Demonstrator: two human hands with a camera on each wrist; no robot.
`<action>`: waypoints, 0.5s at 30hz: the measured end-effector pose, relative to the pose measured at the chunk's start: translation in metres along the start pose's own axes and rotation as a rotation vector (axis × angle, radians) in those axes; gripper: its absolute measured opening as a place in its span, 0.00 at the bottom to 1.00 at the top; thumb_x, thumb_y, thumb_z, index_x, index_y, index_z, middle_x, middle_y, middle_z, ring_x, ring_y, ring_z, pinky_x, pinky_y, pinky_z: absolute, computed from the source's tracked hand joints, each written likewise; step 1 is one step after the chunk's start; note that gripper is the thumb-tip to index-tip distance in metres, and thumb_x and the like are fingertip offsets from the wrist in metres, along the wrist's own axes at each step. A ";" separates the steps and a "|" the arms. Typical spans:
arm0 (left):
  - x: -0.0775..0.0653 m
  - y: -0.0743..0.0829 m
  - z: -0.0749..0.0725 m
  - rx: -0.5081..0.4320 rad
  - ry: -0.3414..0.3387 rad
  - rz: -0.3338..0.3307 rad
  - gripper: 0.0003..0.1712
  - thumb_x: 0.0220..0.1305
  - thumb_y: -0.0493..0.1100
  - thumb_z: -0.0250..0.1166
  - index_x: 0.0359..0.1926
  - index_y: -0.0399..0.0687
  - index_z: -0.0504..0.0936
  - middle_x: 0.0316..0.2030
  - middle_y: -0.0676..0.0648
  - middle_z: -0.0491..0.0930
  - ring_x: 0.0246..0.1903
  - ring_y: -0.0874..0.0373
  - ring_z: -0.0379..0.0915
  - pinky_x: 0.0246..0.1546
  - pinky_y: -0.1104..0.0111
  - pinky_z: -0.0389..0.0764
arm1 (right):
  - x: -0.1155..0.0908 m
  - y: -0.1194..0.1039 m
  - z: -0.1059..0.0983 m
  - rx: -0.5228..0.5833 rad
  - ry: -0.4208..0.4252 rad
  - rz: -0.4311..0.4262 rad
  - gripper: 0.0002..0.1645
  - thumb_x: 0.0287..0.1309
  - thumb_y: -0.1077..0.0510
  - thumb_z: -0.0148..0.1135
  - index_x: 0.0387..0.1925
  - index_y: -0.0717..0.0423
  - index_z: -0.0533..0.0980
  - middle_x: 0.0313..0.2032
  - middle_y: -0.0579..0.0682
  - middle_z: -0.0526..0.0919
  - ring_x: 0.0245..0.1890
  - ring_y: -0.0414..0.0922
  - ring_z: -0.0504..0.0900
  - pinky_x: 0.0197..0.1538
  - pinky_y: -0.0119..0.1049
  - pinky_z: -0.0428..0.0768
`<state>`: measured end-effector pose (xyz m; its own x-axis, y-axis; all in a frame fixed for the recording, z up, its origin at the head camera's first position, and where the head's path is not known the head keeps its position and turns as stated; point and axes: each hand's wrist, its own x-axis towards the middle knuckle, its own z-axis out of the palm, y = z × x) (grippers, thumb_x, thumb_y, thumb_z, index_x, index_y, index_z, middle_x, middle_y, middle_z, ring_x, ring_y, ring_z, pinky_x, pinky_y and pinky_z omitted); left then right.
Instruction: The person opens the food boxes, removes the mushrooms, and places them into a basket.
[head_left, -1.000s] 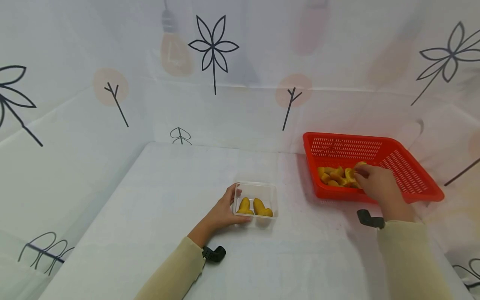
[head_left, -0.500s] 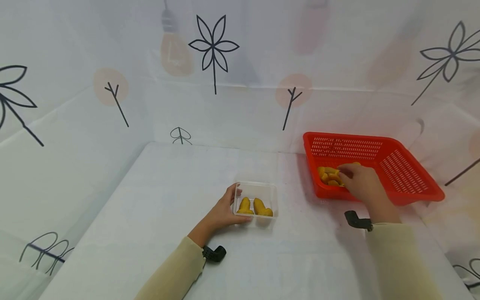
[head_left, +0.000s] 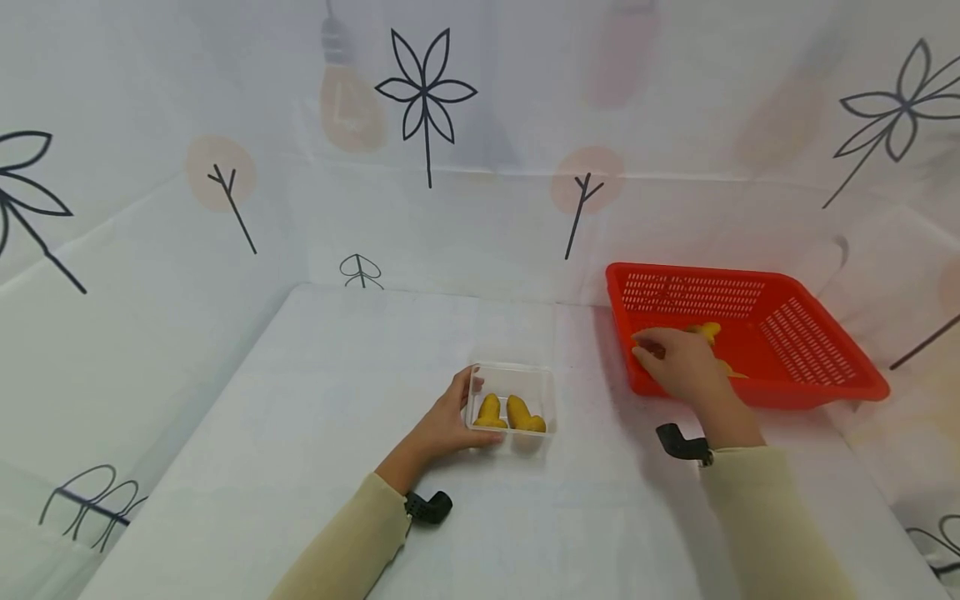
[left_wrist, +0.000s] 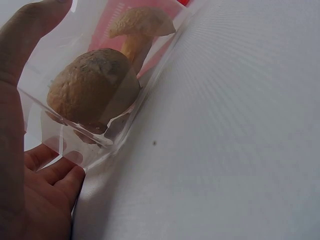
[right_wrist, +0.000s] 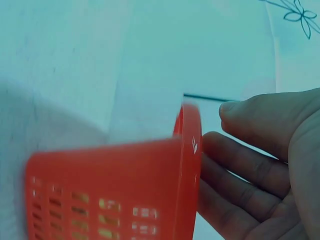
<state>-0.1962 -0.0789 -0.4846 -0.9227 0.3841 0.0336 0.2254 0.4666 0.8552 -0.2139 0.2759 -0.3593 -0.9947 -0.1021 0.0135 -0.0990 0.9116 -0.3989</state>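
My left hand grips a clear plastic box by its left side on the table. Inside lie yellow-brown mushrooms; in the left wrist view a mushroom shows its rounded cap through the clear wall. At the left end of the red basket, my right hand reaches in over the near rim. In the right wrist view its thumb and loosely bent fingers stand apart, with nothing visible between them. Yellow mushrooms lie in the basket, partly hidden by that hand.
White cloth covers the table, and a patterned cloth wall rises behind and beside it. The slotted basket stands at the back right, close to that wall. Each wrist wears a black camera.
My right hand has moved left across the basket, from the mushrooms near its middle to its left end. The left hand and the box have stayed in place.
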 end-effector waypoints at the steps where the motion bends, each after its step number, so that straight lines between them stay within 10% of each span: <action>1: 0.000 0.000 0.000 0.001 0.000 0.000 0.65 0.43 0.61 0.78 0.74 0.59 0.46 0.68 0.46 0.63 0.69 0.50 0.60 0.71 0.55 0.62 | 0.000 -0.002 0.001 0.004 0.006 -0.012 0.26 0.64 0.50 0.60 0.60 0.57 0.74 0.52 0.62 0.80 0.49 0.58 0.76 0.50 0.56 0.82; 15: 0.000 0.000 0.000 -0.006 0.001 0.005 0.66 0.42 0.63 0.77 0.75 0.58 0.45 0.69 0.46 0.63 0.69 0.50 0.60 0.71 0.55 0.62 | -0.004 -0.035 0.013 0.054 0.005 -0.067 0.24 0.63 0.49 0.62 0.58 0.54 0.76 0.53 0.59 0.81 0.51 0.56 0.76 0.54 0.57 0.81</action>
<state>-0.1960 -0.0794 -0.4849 -0.9218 0.3858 0.0378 0.2279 0.4604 0.8579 -0.2065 0.2388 -0.3576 -0.9859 -0.1603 0.0470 -0.1643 0.8797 -0.4462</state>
